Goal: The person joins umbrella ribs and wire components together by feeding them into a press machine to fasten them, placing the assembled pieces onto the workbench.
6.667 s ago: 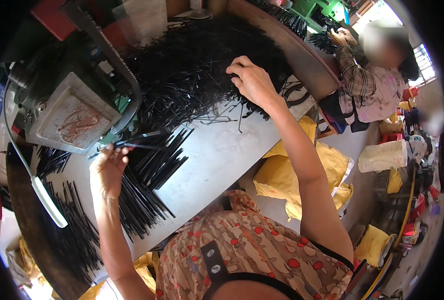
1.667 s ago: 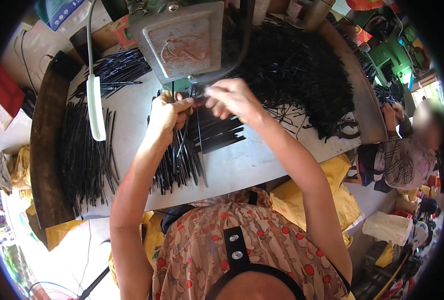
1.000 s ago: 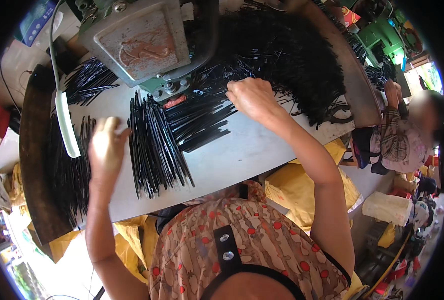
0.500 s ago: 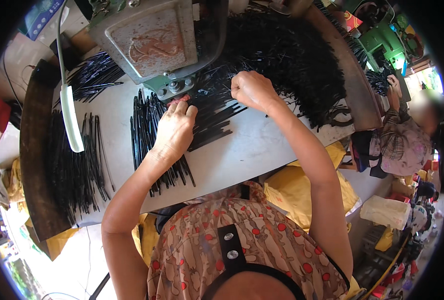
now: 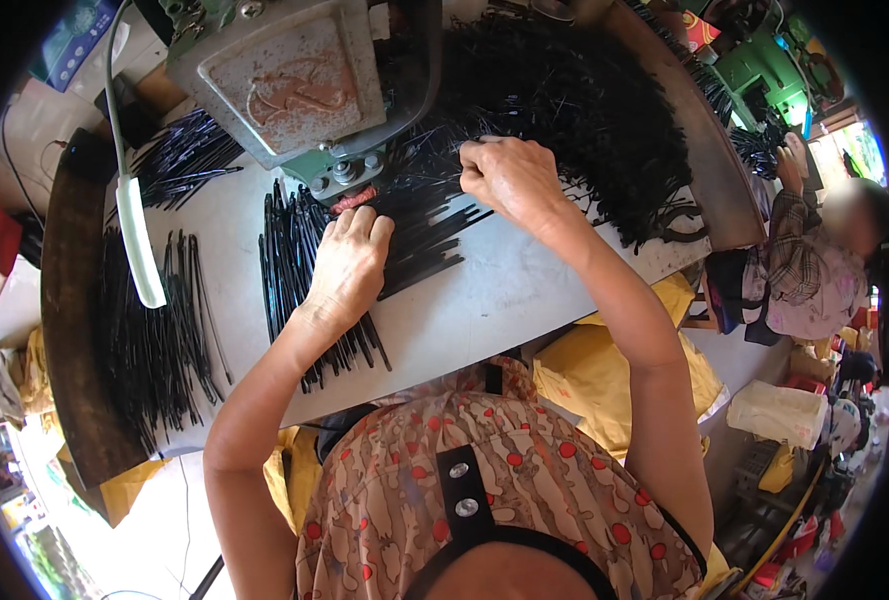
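My left hand (image 5: 350, 262) rests with curled fingers over a bundle of thin black strips (image 5: 282, 265), just below the green foot of a bench machine (image 5: 294, 95). A small red piece (image 5: 354, 198) shows right at its fingertips, under the machine. To the right, my right hand (image 5: 512, 182) is closed above more black strips (image 5: 439, 240), at the near edge of a large dark heap (image 5: 584, 120). What either hand pinches is hidden behind the fingers.
More black strips (image 5: 159, 340) lie at the left, beside the table's dark raised rim (image 5: 69, 300). A white lamp-like bar (image 5: 140, 245) hangs nearby. Yellow sacks (image 5: 584, 375) lie below the white tabletop (image 5: 444, 320). Another person (image 5: 814, 260) sits at the far right near a green machine (image 5: 764, 70).
My right hand has turned slightly and its wrist sits a little lower. My left hand stays nearly in place below the machine. The whole view has shifted slightly.
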